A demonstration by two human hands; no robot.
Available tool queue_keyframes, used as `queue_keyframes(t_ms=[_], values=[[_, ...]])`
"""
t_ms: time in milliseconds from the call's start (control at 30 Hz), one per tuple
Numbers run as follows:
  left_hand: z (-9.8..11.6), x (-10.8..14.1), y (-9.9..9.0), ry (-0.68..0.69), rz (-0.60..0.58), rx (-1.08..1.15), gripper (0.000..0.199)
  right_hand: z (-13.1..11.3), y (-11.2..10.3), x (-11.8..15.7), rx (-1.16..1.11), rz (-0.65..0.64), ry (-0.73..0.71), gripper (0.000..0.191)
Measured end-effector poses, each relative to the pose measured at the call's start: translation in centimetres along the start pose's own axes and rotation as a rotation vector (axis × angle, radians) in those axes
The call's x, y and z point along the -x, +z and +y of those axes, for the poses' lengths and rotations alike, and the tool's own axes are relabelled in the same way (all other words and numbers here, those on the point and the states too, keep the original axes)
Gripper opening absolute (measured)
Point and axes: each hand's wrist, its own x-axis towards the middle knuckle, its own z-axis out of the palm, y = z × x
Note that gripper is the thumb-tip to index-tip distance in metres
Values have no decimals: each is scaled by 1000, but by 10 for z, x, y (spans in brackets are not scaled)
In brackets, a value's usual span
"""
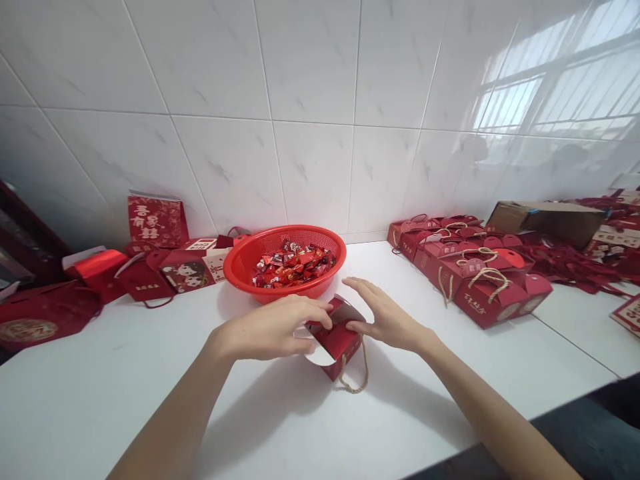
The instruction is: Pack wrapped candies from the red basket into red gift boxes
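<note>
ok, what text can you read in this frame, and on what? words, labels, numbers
"吾家有囍" (stylised): tall red box by the wall, left
"百年好合": nearest box in the right-hand group
"歡喜", probably: small tag in that same group
Too small or blurred: open box in the middle, candy wrappers, gold-printed box on the left, card cut off at right edge
No readable numbers.

Your box: smooth red card, bit shiny. Its flap: plain white, like paper. Its string: rough, twisted rope. Basket before you: smooth, shiny plastic, tiny holes. Sweets: shiny, crinkly wrappers. Your table: smooth, white. Wall: slick, glossy tiles. Big box, right: dull brown cardboard.
</note>
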Motion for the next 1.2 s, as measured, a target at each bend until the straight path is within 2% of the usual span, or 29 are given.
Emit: queue_keyframes(t_ms=[167, 300, 500, 567, 733, 800, 1000, 1100, 1200], values=[[1, -1, 1, 43, -78, 137, 27, 13, 21, 10, -213, 241, -15, 34], [-7, -5, 1, 35, -39, 166, 29, 6, 27, 13, -280, 252, -55, 17], [-16, -20, 13, -129, 146, 68, 32, -2, 31, 16, -333, 205, -54, 19], [-18, -23, 17, -136, 138, 67, 31, -2, 32, 17, -331, 199, -44, 17], [-21, -25, 19, -151, 18, 107, 27, 0, 35, 18, -288, 188, -42, 14], [-21, -25, 19, -184, 16, 102, 30, 1, 35, 18, -272, 191, -27, 14], [-11, -29, 34, -329, 132, 78, 38, 4, 27, 17, -270, 187, 42, 22], [-8, -34, 43, -380, 188, 59, 37, 5, 21, 17, -283, 135, 42, 31], [-9, -38, 45, -374, 231, 21, 33, 6, 20, 18, -284, 75, 43, 30]])
